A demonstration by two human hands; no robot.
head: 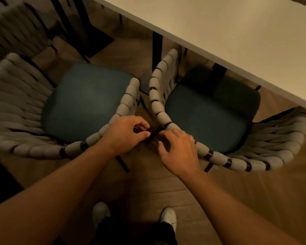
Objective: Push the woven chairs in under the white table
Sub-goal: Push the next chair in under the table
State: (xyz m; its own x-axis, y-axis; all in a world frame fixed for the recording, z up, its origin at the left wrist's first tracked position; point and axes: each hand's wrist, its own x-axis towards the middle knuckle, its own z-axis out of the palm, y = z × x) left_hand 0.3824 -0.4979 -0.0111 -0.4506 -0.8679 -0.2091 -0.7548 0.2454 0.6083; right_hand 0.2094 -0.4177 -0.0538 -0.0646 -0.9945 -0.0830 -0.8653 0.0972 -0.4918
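Two woven chairs with teal seat cushions stand side by side, backs toward me. The left chair [88, 101] stands clear of the white table [237, 38]. The front of the right chair [208, 117] reaches under the table's edge. My left hand [129, 133] lies over the left chair's rim at its right rear corner, fingers loosely curled over the gap and holding nothing. My right hand [178, 149] rests on the right chair's rim at its left rear corner, fingers bent toward the gap.
A black table leg [156, 50] stands between the chairs' fronts. Another woven chair [16, 30] sits at the far left. The floor is wood planks, and my white shoes [168, 216] stand just behind the chairs.
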